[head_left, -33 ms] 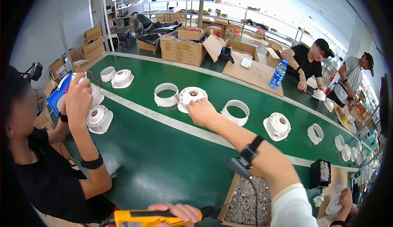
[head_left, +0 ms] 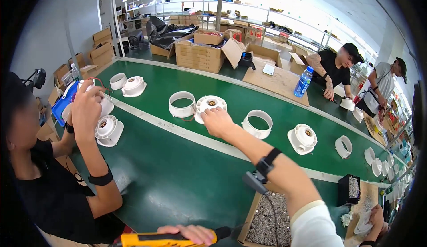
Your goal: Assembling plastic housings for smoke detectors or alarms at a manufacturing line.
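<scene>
My right hand [head_left: 217, 121] reaches across the table onto the green belt, its fingers curled on the near rim of a white plastic housing [head_left: 203, 103]. That housing is round with a brass-coloured centre. White rings [head_left: 257, 124] stand on either side of it, one close on the left and one farther off to the right. At the lower edge my left hand [head_left: 195, 233] is wrapped round a yellow power screwdriver [head_left: 153, 239], whose black nose and thin bit point right. The lower part of that tool is cut off by the picture's edge.
A cardboard box of small metal screws [head_left: 270, 218] lies under my right forearm. A black bin [head_left: 343, 189] stands right of it. At left a co-worker's arm [head_left: 86, 122] is raised beside another housing [head_left: 109, 133]. Cartons [head_left: 198, 56] and a blue-capped bottle [head_left: 302, 83] stand beyond the belt.
Little differs. The screwdriver and my left hand sit slightly lower, and my right forearm has shifted slightly left. My right hand stays on the same housing.
</scene>
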`<action>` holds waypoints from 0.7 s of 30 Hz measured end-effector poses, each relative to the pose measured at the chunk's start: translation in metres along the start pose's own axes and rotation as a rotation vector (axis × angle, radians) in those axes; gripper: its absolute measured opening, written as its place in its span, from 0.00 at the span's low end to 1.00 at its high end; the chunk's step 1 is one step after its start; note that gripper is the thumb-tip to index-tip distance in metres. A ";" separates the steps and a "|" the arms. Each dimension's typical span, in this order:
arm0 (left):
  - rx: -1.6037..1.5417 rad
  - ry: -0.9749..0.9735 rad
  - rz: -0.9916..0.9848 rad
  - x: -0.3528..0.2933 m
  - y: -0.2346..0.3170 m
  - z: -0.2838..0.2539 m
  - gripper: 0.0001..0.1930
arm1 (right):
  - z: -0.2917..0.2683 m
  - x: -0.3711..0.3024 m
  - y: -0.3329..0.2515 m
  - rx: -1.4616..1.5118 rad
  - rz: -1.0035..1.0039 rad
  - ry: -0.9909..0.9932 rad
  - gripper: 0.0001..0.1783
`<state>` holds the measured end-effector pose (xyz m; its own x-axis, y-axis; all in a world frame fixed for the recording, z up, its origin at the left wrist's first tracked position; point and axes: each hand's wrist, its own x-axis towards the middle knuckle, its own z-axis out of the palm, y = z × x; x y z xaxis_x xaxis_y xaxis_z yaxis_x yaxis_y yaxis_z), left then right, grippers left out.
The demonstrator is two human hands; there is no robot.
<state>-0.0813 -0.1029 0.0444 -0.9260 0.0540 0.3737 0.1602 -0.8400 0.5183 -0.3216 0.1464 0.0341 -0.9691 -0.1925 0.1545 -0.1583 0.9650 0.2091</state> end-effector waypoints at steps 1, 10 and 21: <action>0.025 -0.009 0.032 0.002 0.006 -0.004 0.26 | 0.015 0.015 0.000 -0.001 -0.002 0.006 0.15; 0.100 -0.109 0.185 0.013 0.021 -0.018 0.26 | 0.070 0.076 -0.017 -0.108 0.102 0.183 0.20; 0.051 -0.223 0.203 0.007 0.023 0.004 0.25 | -0.055 -0.008 -0.024 -0.038 -0.121 0.464 0.06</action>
<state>-0.0830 -0.1197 0.0626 -0.7764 0.0098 0.6302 0.3564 -0.8178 0.4518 -0.3000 0.1145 0.0808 -0.7558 -0.3706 0.5398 -0.2496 0.9252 0.2858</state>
